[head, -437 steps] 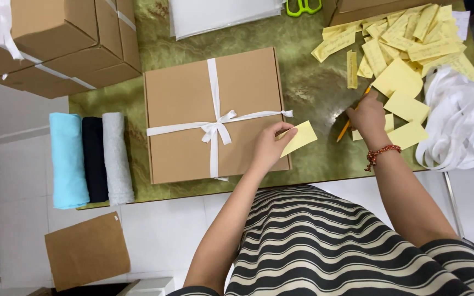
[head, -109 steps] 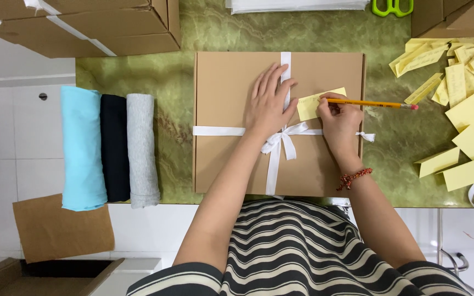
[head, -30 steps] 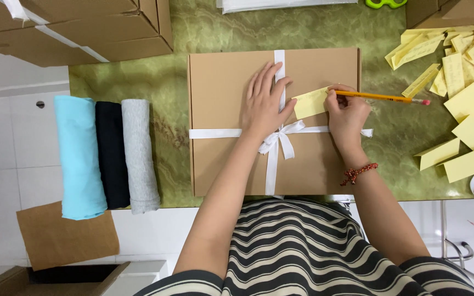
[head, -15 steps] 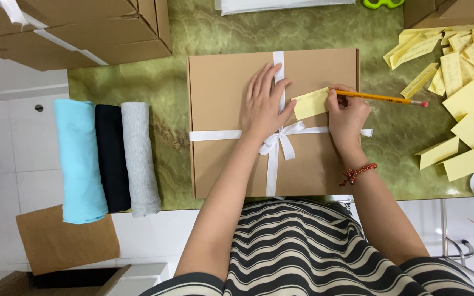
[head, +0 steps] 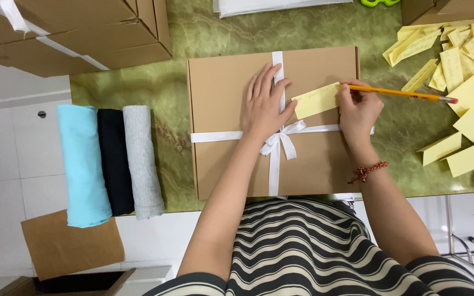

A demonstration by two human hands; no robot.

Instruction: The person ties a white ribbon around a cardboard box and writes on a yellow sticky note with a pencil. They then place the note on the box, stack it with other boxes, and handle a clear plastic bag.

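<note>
A flat brown cardboard box (head: pixel 220 164) tied with a white ribbon (head: pixel 277 143) and bow lies on the green marble table (head: pixel 204 33). My left hand (head: pixel 266 101) rests flat on the box lid, fingers spread, its thumb pinning the left end of a yellow paper slip (head: pixel 316 100). My right hand (head: pixel 357 112) grips an orange pencil (head: pixel 407 94) with its tip on the right end of the slip.
Several loose yellow slips (head: pixel 462 66) lie at the right. Rolled cloths in light blue (head: pixel 82 164), black (head: pixel 114 159) and grey (head: pixel 142 161) lie left of the box. Stacked cardboard boxes (head: pixel 78 27) stand at the top left. Green scissor handles (head: pixel 379 2) show at the top edge.
Over the last second almost nothing moved; both hands stay on the slip. Earlier, the slip was carried in my left hand while my right hand picked up the pencil.
</note>
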